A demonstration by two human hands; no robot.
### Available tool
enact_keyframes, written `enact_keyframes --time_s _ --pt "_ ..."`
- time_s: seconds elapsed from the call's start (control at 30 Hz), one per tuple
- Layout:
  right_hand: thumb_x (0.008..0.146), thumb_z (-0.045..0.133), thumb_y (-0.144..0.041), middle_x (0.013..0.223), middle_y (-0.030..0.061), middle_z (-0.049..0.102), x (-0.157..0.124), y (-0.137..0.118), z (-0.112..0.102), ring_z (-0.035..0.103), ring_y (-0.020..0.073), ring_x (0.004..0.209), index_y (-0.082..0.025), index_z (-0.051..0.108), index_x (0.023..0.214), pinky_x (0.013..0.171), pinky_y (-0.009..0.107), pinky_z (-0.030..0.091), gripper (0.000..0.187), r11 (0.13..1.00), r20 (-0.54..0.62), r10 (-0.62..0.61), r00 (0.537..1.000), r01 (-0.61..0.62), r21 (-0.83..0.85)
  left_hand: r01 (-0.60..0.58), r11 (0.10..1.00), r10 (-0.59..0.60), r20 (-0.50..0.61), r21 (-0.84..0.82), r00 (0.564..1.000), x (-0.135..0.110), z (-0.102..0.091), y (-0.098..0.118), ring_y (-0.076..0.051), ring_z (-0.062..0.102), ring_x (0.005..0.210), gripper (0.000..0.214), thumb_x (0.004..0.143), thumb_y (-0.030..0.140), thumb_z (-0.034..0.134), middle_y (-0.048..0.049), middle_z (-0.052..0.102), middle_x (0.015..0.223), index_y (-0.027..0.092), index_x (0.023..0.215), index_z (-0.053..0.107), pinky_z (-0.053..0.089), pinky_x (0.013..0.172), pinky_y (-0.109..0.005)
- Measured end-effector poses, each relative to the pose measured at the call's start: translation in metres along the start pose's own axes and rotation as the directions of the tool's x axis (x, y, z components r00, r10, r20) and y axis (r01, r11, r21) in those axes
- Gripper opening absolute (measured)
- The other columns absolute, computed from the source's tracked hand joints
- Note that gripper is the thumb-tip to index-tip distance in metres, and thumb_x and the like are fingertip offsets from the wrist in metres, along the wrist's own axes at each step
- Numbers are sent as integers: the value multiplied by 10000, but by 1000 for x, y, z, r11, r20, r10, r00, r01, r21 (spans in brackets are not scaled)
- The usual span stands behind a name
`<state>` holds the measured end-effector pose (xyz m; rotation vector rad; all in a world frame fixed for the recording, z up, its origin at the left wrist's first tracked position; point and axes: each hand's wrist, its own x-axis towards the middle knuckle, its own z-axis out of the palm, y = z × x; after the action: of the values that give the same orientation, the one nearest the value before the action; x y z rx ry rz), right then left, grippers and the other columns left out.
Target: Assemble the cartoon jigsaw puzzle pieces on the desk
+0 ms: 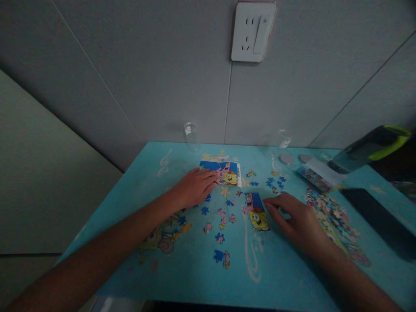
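My left hand [194, 187] lies flat on the turquoise table [182, 264], fingers stretched out and resting on the left edge of a cartoon reference card [227, 172]. Beside the right edge of a small assembled puzzle section [257, 213], my right hand [297, 219] rests with fingers extended, its fingertips touching that section. Several loose blue, pink and yellow puzzle pieces [221, 216] are scattered between and below the two hands. Neither hand grips anything.
A heap of unsorted pieces [331, 214] lies right of my right hand. A dark phone [380, 221], a puzzle box [316, 175], two round lids [287, 159], a clear cup [191, 134] and a green-trimmed device [370, 147] stand along the back and right. A wall socket [252, 31] is above.
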<state>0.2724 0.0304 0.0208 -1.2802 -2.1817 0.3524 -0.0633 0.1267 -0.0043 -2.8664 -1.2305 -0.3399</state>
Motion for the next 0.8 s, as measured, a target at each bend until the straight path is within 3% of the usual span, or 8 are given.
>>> enact_keyframes --time_s 0.27,0.47,0.8 --pt "1020 539 -298 1006 70 753 2 -2 0 708 226 909 -239 720 1071 827 399 598 197 1000 23 6 1000 -6 10 -37 999 37 -54 8 998 -9 -5 11 -247 565 1282 366 1077 349 412 -77 622 1397 217 1360 603 418 1108 -457" --pt "1024 534 -299 1001 68 750 3 4 1 700 226 900 -244 716 1077 834 406 584 197 1000 25 7 1000 -6 -13 -69 997 72 -134 31 988 -12 -10 19 -282 528 1338 361 1055 321 471 -104 605 1408 202 1378 582 396 1152 -534" --pt "1029 521 -301 979 62 751 8 1 1 706 204 882 -232 727 1062 799 374 592 219 999 27 31 999 -30 -28 -274 960 254 -224 -64 941 -42 -8 70 -281 573 1289 303 1008 291 558 -105 674 1293 168 1272 641 422 1170 -544"
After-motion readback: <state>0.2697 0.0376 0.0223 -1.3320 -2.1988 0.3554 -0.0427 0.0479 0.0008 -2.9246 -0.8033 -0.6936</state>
